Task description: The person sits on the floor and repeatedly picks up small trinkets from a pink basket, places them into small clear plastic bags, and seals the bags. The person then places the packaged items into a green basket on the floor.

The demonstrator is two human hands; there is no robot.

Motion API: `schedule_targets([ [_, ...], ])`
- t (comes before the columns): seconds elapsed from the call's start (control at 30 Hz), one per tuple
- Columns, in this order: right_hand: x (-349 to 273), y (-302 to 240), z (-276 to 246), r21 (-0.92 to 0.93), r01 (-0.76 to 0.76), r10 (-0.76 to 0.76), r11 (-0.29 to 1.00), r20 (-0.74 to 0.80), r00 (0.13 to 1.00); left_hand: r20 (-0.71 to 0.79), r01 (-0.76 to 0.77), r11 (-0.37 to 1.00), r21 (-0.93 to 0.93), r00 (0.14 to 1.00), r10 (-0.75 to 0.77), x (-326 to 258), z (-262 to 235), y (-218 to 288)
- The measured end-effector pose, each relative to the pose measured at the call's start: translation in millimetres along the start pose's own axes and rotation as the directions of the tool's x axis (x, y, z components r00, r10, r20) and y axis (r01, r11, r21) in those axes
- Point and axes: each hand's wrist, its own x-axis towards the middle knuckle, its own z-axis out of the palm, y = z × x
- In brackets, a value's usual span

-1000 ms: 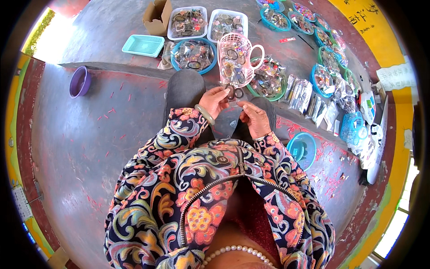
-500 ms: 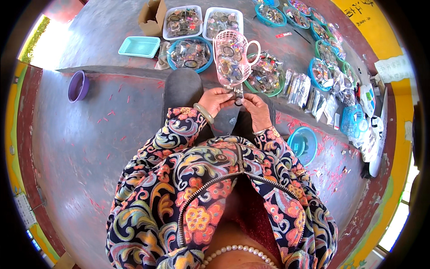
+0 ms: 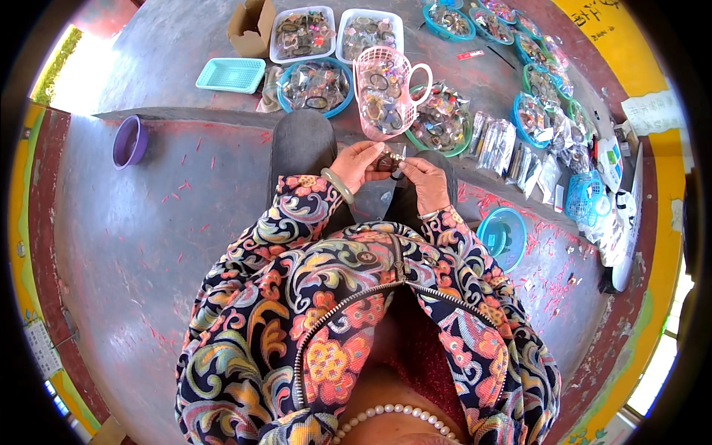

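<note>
In front of my knees, both hands are closed on a small dark hair tie (image 3: 388,161) with a few pale beads. My left hand (image 3: 359,165) pinches its left side between thumb and fingers. Its right side is between the fingertips of my right hand (image 3: 426,182), where a bit of clear plastic also shows. Just beyond my fingers stands a pink openwork basket (image 3: 417,95) with a looped handle, filled with bagged hair ties and trinkets. The fingers partly hide the hair tie.
Round basins of bagged trinkets, such as a blue basin (image 3: 349,105) and a green basin (image 3: 469,133), flank the basket. Two white trays (image 3: 332,33) and a cardboard box (image 3: 251,30) lie behind. A purple basin (image 3: 127,142) stands left, a teal basin (image 3: 504,239) right.
The beads and dark hair tie have shifted and turned between my fingers. My right fingertips have risen slightly, and the hair tie now sits closer to my left fingers.
</note>
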Motion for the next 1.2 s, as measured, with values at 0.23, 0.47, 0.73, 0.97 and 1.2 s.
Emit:
schedule_targets([
  [0.23, 3.0, 4.3, 0.5, 0.084, -0.027, 0.027, 0.996, 0.005, 1.000, 0.049, -0.011, 1.000, 0.001, 0.999, 0.011, 4.3, -6.9, -5.0],
  [0.47, 3.5, 3.1, -1.9, 0.142, -0.058, 0.066, 0.988, -0.049, 0.997, 0.080, 0.068, 0.994, 0.083, 0.994, -0.074, 6.0, -8.6, -7.8],
  [0.73, 5.4, 8.1, -9.1, 0.022, -0.057, 0.057, 0.998, 0.030, 0.998, -0.030, 0.125, 0.958, 0.259, 0.992, -0.121, 1.8, -7.2, -3.9],
  [0.97, 6.9, 6.2, -11.5, -0.090, -0.036, 0.043, 0.995, 0.078, 0.996, -0.041, 0.132, 0.918, 0.375, 0.991, -0.126, -0.8, -4.5, -1.0],
  [1.2, 2.9, 1.7, -3.5, -0.216, -0.017, 0.043, 0.976, 0.115, 0.992, 0.078, 0.034, 0.885, 0.465, 0.994, -0.079, -2.9, -1.6, 1.5],
])
